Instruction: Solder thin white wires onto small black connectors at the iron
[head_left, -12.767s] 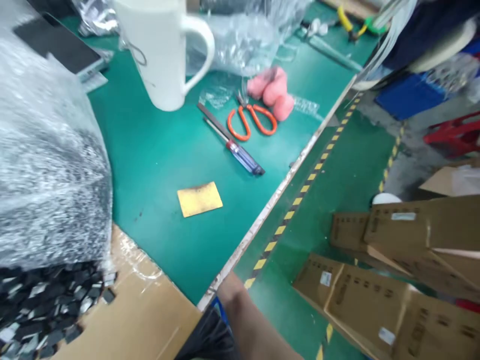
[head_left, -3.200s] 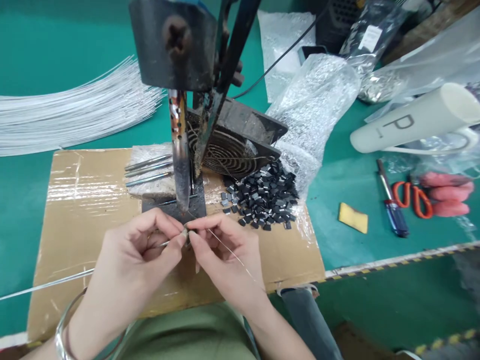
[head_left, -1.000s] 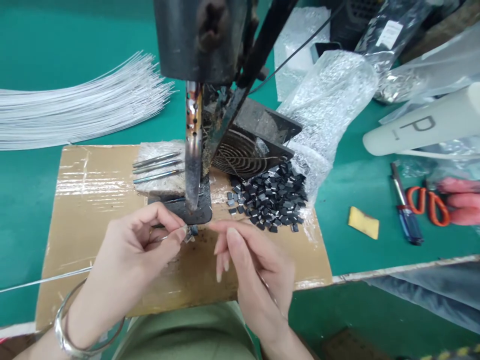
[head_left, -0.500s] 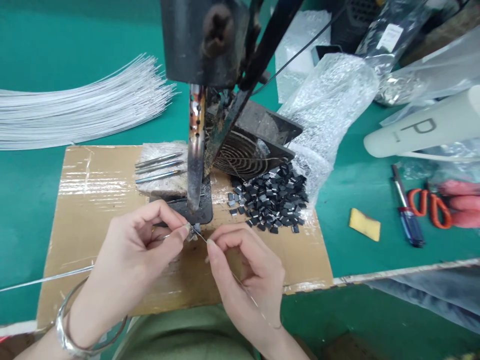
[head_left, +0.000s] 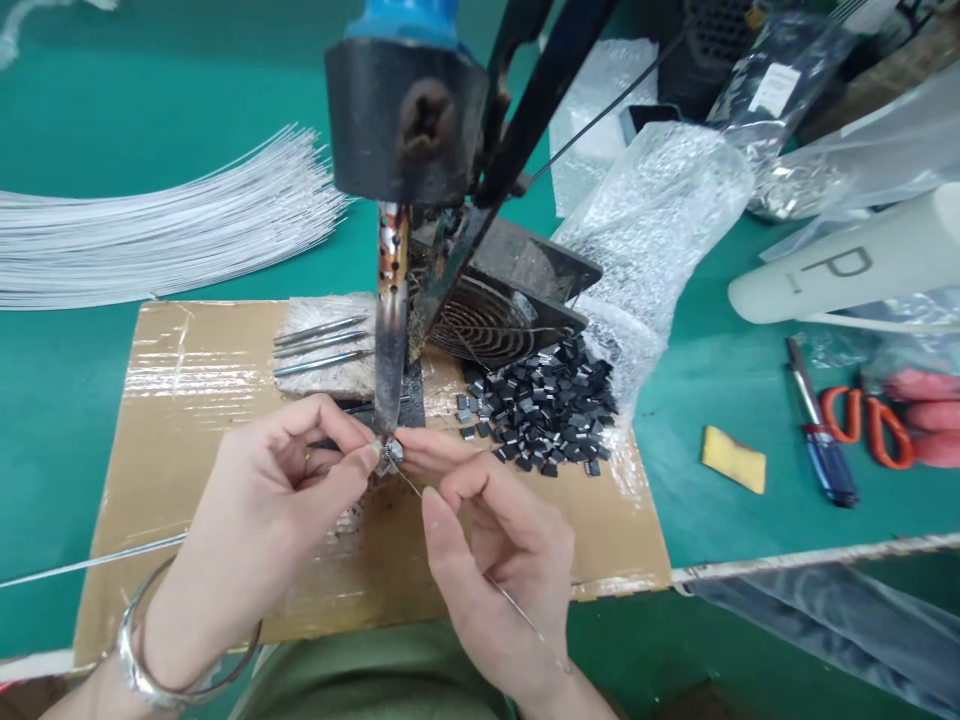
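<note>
My left hand point(head_left: 277, 510) is closed in a pinch on a white wire point(head_left: 97, 560), whose other end trails off to the left. A small metal-pinned connector point(head_left: 391, 456) sits at its fingertips, right under the soldering iron point(head_left: 390, 340) tip. My right hand point(head_left: 499, 550) holds a thin strand of solder wire point(head_left: 517, 606) that crosses the palm and runs up toward the connector. Its index finger stretches out to the connector's right side; the thumb and the other fingers are curled around the solder. The exact contact at the iron tip is too small to make out.
A pile of small black connectors point(head_left: 551, 410) lies right of the iron, before a round-grilled fan point(head_left: 484, 315). Spare iron tips point(head_left: 322, 345) rest on a pad. White wires point(head_left: 187, 235) lie at left; a yellow sponge point(head_left: 733, 459), screwdriver point(head_left: 821, 430) and orange-handled scissors point(head_left: 885, 430) at right.
My right index finger has left the thumb and reached out to the connector, while the connector now sits at the iron tip. My left hand has barely moved. The view has shifted slightly.
</note>
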